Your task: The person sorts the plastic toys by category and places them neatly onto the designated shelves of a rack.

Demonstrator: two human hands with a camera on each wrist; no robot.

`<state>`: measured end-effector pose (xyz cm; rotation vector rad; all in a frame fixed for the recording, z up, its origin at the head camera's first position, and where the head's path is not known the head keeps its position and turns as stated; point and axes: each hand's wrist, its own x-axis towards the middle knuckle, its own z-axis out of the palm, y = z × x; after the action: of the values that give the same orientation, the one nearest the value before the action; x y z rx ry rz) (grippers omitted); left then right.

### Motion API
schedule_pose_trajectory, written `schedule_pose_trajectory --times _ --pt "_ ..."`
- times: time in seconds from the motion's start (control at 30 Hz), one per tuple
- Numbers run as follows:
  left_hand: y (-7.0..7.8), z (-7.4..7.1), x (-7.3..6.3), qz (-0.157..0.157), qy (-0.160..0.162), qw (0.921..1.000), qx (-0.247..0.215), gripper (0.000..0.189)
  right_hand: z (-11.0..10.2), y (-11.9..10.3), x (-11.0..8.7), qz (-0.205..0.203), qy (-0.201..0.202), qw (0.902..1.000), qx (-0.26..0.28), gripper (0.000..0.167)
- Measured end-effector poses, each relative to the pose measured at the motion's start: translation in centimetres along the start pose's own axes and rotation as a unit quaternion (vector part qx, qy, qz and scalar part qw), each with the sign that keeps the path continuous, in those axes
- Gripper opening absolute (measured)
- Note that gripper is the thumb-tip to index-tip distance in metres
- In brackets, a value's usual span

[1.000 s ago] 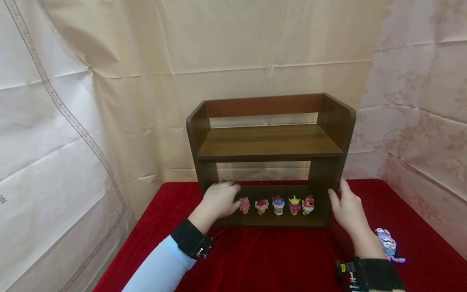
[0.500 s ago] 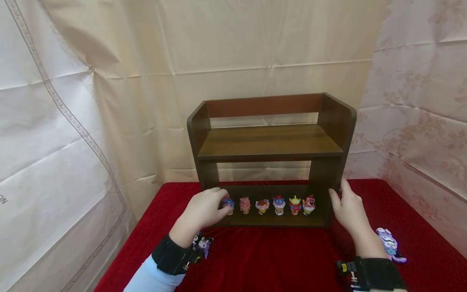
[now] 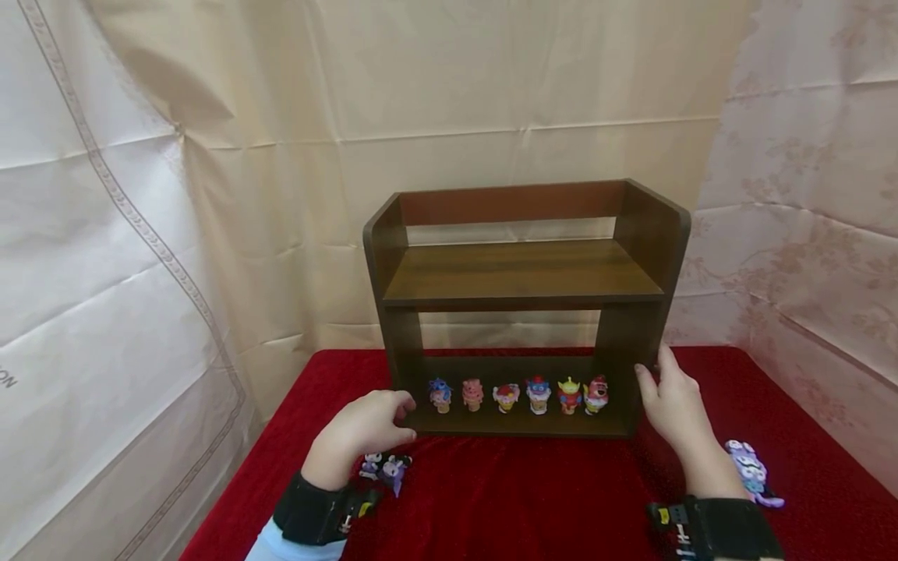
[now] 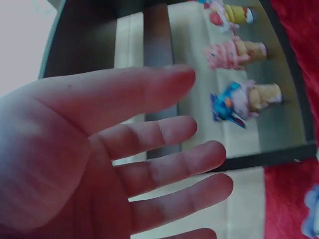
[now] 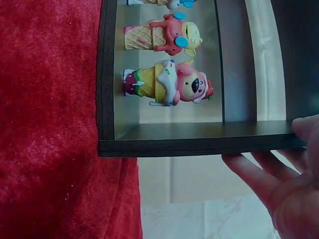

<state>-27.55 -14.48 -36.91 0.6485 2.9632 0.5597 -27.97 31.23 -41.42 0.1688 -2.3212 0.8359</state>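
Note:
A dark brown two-tier wooden shelf (image 3: 522,273) stands on the red cloth. Along its lower board several small ice-cream-cone figurines stand in a row. At the left end is a blue-eared figurine (image 3: 440,395), then a pink figurine (image 3: 473,395); a pink bear figurine (image 3: 595,394) ends the row on the right. My left hand (image 3: 365,427) hovers by the shelf's lower left corner, fingers apart and holding nothing, as the left wrist view confirms. My right hand (image 3: 673,405) grips the shelf's right side panel (image 5: 199,144), thumb on one face and fingers on the other.
Two small dark-and-purple figures (image 3: 386,470) lie on the red cloth (image 3: 505,499) just below my left hand. A purple figure (image 3: 751,471) lies to the right of my right wrist. A beige curtain (image 3: 519,93) hangs behind the shelf.
My left hand has let go of the blue-eared figurine, which now stands at the row's left end, and has drawn back left and toward me. The right hand stays on the side panel.

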Motion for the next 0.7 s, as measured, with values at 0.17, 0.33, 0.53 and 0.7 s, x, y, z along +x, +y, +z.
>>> schedule_pose_trajectory --times 0.17,0.33,0.53,0.7 --pt "-1.9 0.8 -0.4 -0.028 0.007 0.9994 -0.021 0.038 0.1 0.1 0.0 -0.006 0.01 0.9999 -0.002 0.046" --pt "-3.3 1.5 -0.4 -0.054 0.008 0.9981 -0.028 0.043 0.2 0.0 -0.1 0.002 -0.003 1.0 0.002 0.047" --pt "-4.7 2.2 -0.2 -0.07 0.002 0.9964 -0.047 0.044 0.0 0.1 0.0 -0.003 0.003 1.0 -0.001 0.047" --pt "-6.1 2.7 -0.3 -0.095 -0.011 0.9939 -0.054 0.041 0.0 0.1 0.0 -0.005 0.001 1.0 -0.001 0.047"
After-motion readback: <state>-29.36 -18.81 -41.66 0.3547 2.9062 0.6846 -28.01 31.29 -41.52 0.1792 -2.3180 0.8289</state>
